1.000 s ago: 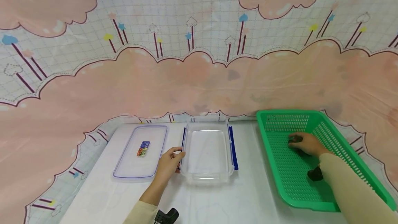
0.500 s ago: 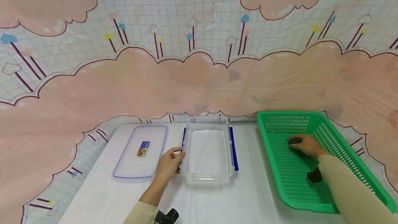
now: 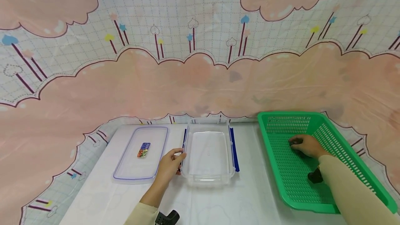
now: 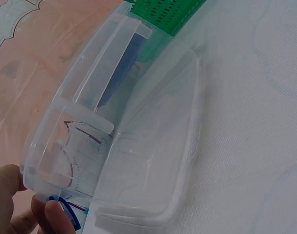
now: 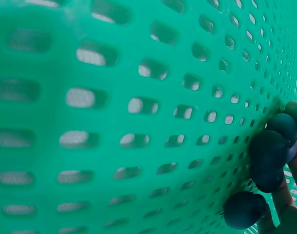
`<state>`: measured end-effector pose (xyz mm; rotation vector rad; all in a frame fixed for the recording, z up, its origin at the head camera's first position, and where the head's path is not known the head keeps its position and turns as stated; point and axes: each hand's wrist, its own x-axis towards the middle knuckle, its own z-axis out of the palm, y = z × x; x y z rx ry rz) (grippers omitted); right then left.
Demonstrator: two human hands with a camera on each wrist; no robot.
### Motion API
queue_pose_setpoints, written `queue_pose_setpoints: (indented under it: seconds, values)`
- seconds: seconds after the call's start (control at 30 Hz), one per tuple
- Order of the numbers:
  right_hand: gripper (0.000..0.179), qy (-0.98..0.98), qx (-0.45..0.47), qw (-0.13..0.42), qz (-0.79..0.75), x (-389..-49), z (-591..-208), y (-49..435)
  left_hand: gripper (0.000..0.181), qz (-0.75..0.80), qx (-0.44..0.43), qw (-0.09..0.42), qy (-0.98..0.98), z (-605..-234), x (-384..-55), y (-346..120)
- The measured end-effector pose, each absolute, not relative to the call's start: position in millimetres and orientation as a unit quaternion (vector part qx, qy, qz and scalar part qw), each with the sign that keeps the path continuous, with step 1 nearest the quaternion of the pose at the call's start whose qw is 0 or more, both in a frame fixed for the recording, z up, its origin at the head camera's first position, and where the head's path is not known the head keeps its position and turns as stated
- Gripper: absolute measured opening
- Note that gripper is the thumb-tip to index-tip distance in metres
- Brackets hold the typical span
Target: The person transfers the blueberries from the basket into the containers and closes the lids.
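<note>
A clear plastic food container [image 3: 207,178] with blue side latches stands in the middle of the table. My left hand [image 3: 170,162] grips its left rim, thumb on the edge and fingers tucked underneath, beside a blue latch [image 4: 65,210]. To the right, my right hand [image 3: 307,145] reaches down into a green perforated basket [image 3: 290,180]. Its fingers curl round several dark, smooth, round pieces [image 5: 269,148], some with small pointed tips. In the head view only a dark patch [image 3: 295,141] of them shows. A further dark round piece [image 5: 242,210] sits by the fingertips.
The container's clear lid [image 3: 125,164], with a blue-violet seal and a colourful label [image 3: 144,150], lies flat to the left. A white cloth covers the table [image 3: 212,204]. Behind it hangs a printed cloth [image 3: 200,86]. Each wrist carries a small black camera [image 3: 167,217].
The right hand has shifted very slightly at the dark round pieces inside the basket. The left hand, container and lid have stayed put.
</note>
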<state>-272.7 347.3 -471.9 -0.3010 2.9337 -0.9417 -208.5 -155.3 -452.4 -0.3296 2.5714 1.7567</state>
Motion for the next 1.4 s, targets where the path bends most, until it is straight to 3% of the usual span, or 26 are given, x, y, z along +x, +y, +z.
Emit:
queue_pose_setpoints:
  seconds: [1.4]
  values:
    - [0.035,0.934,-0.098,-0.036,-0.343,-258,-442,326,0.037,0.582,-0.104,0.004,0.807,-451,-202,-155]
